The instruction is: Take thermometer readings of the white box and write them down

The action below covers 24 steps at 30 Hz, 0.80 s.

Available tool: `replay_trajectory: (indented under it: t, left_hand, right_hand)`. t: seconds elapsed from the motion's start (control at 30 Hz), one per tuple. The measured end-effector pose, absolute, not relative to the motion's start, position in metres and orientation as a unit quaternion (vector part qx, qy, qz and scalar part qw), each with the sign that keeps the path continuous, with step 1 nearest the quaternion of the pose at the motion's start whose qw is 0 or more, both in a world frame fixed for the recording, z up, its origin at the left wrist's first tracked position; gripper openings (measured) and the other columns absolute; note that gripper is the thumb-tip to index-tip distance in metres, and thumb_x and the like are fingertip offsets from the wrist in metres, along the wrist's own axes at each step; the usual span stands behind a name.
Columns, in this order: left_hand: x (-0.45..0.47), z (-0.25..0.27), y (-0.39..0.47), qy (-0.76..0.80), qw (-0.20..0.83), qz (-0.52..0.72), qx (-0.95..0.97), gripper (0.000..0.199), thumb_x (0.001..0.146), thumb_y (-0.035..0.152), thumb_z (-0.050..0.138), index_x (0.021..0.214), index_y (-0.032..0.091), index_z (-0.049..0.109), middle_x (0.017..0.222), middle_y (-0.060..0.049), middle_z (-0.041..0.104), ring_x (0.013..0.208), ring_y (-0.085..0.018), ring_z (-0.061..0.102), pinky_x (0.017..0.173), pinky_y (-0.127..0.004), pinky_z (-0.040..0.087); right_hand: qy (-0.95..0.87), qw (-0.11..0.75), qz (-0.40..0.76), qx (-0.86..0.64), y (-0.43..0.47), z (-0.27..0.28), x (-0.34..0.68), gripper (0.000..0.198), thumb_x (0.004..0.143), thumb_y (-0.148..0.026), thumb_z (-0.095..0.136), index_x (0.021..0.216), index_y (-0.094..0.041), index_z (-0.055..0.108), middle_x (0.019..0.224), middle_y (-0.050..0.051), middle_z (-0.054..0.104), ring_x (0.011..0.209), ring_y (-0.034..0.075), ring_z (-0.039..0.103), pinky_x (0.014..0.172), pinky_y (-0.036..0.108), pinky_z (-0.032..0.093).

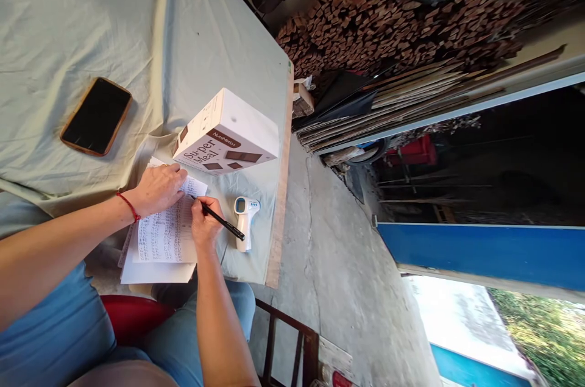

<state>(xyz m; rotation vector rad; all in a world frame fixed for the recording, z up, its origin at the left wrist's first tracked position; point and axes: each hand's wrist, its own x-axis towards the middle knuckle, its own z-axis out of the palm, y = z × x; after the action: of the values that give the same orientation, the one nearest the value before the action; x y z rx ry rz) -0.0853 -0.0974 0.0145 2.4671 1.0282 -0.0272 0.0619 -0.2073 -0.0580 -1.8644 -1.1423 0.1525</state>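
Sheets of paper [159, 244] covered with rows of handwriting lie stacked at the table's near edge. My left hand [161, 187], a red cord around its wrist, rests flat on the upper part of the top sheet. In my right hand [205, 222] is a black pen [223, 221], its tip at the sheet's right side. Just beyond the paper stands a white box [228, 137] printed "Super Meal". A white handheld infrared thermometer [245, 222] lies right of my right hand.
A phone in a brown case [97, 116] lies on the cloth-covered table [105, 15] at the left. The table's wooden edge [281, 192] runs along the right. Past it are concrete floor [320, 241], stacked firewood [365, 15] and a dark metal frame [292, 332]. I sit on a red seat [132, 314].
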Motion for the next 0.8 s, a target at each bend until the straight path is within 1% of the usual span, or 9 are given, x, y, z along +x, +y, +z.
replay_trajectory:
  t: [0.13,0.33,0.5,0.8]
  left_hand:
    - [-0.0846,0.0161,-0.0973,0.370,0.233,-0.015,0.899,0.030,0.103,0.030,0.055,0.125,0.012,0.065,0.123,-0.014,0.070,0.113,-0.033,0.072,0.082,-0.041,0.054]
    - [-0.0840,0.0161,-0.0981,0.373,0.234,-0.014,0.898,0.030,0.103,0.030,0.055,0.125,0.013,0.065,0.121,-0.015,0.070,0.112,-0.033,0.072,0.082,-0.040,0.054]
    - [-0.0850,0.0169,-0.0978,0.371,0.239,-0.017,0.897,0.030,0.103,0.030,0.055,0.126,0.013,0.065,0.123,-0.015,0.070,0.112,-0.033,0.071,0.081,-0.040,0.053]
    - [-0.0850,0.0179,-0.0974,0.369,0.237,-0.023,0.898,0.031,0.104,0.030,0.056,0.127,0.011,0.064,0.125,-0.015,0.069,0.115,-0.034,0.071,0.083,-0.042,0.055]
  right_hand:
    - [-0.457,0.466,0.062,-0.755,-0.2073,-0.0573,0.0615,0.031,0.088,-0.051,0.053,0.083,-0.023,0.064,0.070,0.002,0.066,0.061,0.017,0.058,0.062,0.031,0.052]
    - [-0.467,0.455,0.063,-0.756,-0.2071,-0.0570,0.0606,0.028,0.089,-0.049,0.052,0.083,-0.023,0.063,0.069,0.001,0.065,0.062,0.017,0.057,0.062,0.031,0.052]
    - [-0.448,0.472,0.052,-0.758,-0.2085,-0.0609,0.0626,0.030,0.088,-0.050,0.052,0.082,-0.023,0.062,0.069,0.001,0.065,0.060,0.017,0.057,0.061,0.031,0.051]
    - [-0.438,0.481,0.053,-0.757,-0.2071,-0.0602,0.0615,0.030,0.088,-0.050,0.054,0.082,-0.022,0.064,0.070,0.002,0.065,0.062,0.018,0.060,0.063,0.032,0.054]
